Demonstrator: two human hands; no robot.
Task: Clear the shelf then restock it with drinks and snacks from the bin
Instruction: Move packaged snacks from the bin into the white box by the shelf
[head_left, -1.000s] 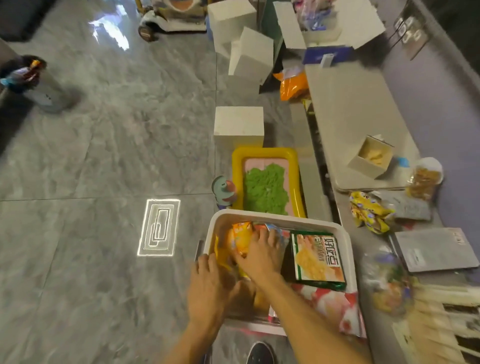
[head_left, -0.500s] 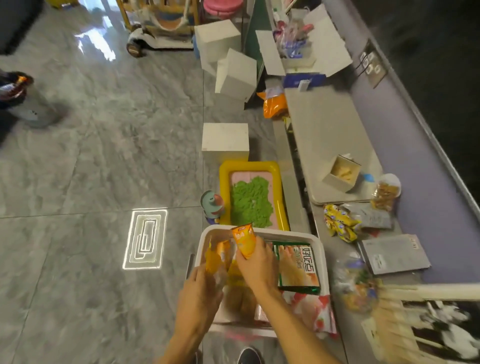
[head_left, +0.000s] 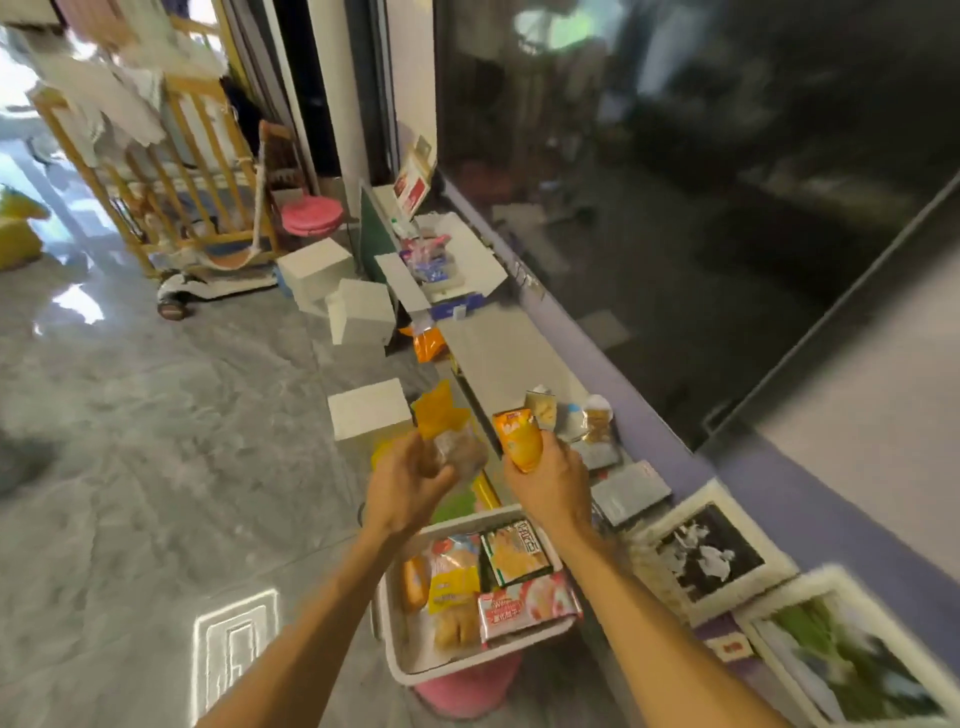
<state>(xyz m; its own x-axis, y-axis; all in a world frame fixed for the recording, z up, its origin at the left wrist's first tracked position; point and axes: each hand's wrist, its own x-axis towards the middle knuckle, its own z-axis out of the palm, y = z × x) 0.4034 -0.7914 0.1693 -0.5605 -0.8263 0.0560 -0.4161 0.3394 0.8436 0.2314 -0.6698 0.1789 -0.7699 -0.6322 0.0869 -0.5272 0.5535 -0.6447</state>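
Half a sec ago both your hands were down in the bin; now they're up and out, each w/ a snack. Your left hand (head_left: 410, 480) is closed round a clear bag w/ yellow top (head_left: 452, 441); your right hand (head_left: 550, 480) is clamped on an orange packet (head_left: 519, 439). Both sit above the bin (head_left: 415, 670), toward 12 o'clock. The shelf (head_left: 498, 358) runs from 12 to 1 o'clock, w/ bare space past the few items near your right hand. So looks like restocking's underway: next, set both packs on that bare stretch. More snacks are left in the bin, incl. a green packet (head_left: 517, 551) and a pink one (head_left: 527, 605).
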